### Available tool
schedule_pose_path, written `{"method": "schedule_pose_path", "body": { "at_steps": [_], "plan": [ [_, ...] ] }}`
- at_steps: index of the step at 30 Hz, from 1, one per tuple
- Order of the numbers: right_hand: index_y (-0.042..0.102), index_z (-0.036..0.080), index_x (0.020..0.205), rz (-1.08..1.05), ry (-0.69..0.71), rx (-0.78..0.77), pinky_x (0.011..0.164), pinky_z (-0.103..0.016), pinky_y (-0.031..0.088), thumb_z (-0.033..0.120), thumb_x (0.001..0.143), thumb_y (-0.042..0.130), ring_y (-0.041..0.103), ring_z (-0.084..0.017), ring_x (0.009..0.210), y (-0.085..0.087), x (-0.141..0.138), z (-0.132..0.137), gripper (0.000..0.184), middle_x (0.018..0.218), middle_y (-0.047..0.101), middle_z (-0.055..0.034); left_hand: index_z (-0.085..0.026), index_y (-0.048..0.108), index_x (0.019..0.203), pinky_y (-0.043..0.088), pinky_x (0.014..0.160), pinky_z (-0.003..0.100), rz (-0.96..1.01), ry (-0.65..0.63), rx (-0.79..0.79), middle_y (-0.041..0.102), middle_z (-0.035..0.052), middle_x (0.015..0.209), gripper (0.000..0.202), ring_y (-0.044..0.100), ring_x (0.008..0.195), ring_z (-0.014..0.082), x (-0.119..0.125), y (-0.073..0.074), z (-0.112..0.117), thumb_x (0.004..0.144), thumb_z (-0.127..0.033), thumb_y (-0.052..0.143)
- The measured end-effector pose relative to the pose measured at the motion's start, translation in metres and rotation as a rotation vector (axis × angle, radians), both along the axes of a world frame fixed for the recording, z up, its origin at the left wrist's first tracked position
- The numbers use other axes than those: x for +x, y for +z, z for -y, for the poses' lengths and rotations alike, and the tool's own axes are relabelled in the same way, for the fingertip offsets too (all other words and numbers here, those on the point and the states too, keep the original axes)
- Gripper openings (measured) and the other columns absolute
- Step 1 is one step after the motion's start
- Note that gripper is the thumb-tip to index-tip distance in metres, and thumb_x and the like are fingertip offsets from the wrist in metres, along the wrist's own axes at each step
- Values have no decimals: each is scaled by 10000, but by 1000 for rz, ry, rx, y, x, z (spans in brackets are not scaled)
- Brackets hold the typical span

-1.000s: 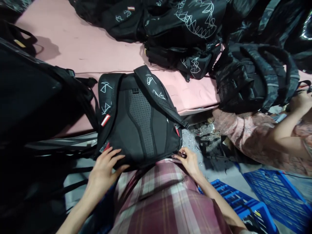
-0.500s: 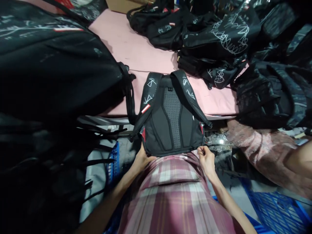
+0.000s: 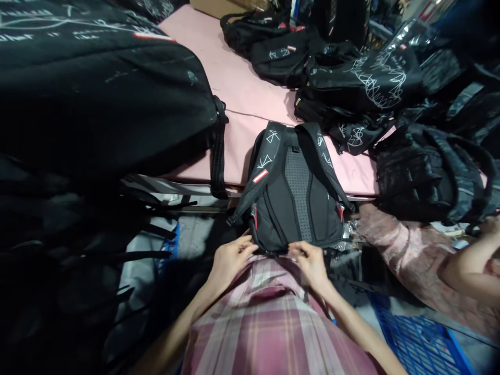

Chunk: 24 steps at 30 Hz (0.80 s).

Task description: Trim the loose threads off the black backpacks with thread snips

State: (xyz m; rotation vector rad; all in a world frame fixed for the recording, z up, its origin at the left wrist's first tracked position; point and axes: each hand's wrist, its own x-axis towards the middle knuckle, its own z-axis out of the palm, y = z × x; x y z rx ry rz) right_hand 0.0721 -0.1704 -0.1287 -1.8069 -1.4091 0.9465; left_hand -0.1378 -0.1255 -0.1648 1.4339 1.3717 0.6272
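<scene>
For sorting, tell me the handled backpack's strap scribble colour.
The strap scribbles are white, shown in the head view.

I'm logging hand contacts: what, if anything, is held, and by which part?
Probably the black backpack, by its bottom edge: the left hand at the left corner, the right hand near the middle. Whether either actually grips cannot be told.

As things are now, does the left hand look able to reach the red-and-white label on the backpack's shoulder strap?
Probably yes: the left hand is at the lower edge of the backpack, and nothing seems to block the way up to the uncovered label.
</scene>
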Motion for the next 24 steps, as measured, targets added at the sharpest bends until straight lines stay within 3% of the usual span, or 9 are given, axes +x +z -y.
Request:
{"method": "schedule_pose_path", "body": {
  "at_steps": [1,3,7,10,13,18,21,24],
  "plan": [
    [647,185,752,25,-80,22,674,-265,462,277,786,489,633,-176,716,1,12,-4,186,774,699,-28,-180,610,998,519,694,302,46,49,-19,693,58,856,323,654,773,196,1,3,-1,796,-403,494],
    [632,176,716,81,-178,52,680,-267,456,304,795,471,625,-177,710,0,31,-13,221,747,690,-37,-173,556,1119,531,623,276,162,84,-63,659,93,1040,379,656,720,165,14,9,-6,842,-395,425],
    [639,183,746,140,-105,31,633,-252,446,319,797,466,615,-175,672,-5,42,-19,225,709,679,-24,-196,281,1357,505,484,206,323,101,-211,390,200,1366,567,635,577,87,53,13,-31,832,-314,460],
    [639,209,737,148,-91,22,605,-248,443,314,798,460,606,-168,627,-10,39,-17,216,688,674,-6,-136,300,1324,490,454,200,383,80,-384,455,234,1290,538,616,500,73,64,11,-46,830,-278,458],
    [630,210,730,112,-119,15,596,-246,445,322,800,450,612,-175,645,-13,40,-15,223,687,674,-8,-101,485,1102,442,390,184,356,-53,-432,627,154,1027,375,592,440,86,57,4,-46,781,-292,515],
    [644,176,760,83,-103,-19,611,-243,444,306,792,458,620,-175,657,-18,48,-14,229,691,674,-21,-133,562,882,378,373,185,172,-224,-287,613,5,557,235,508,363,93,47,-1,-36,786,-329,475],
    [649,171,789,69,-98,-28,613,-245,448,295,786,465,624,-177,661,-19,51,-13,222,702,678,-25,-165,585,902,427,478,216,-31,-218,-101,653,20,657,233,566,479,115,47,9,-30,818,-337,451],
    [650,170,803,56,-92,-26,618,-248,453,288,784,467,628,-177,665,-20,52,-12,219,705,680,-27,-193,617,893,451,633,247,-252,-225,209,649,41,851,219,602,694,139,45,20,-18,830,-358,487]
  ]
}}
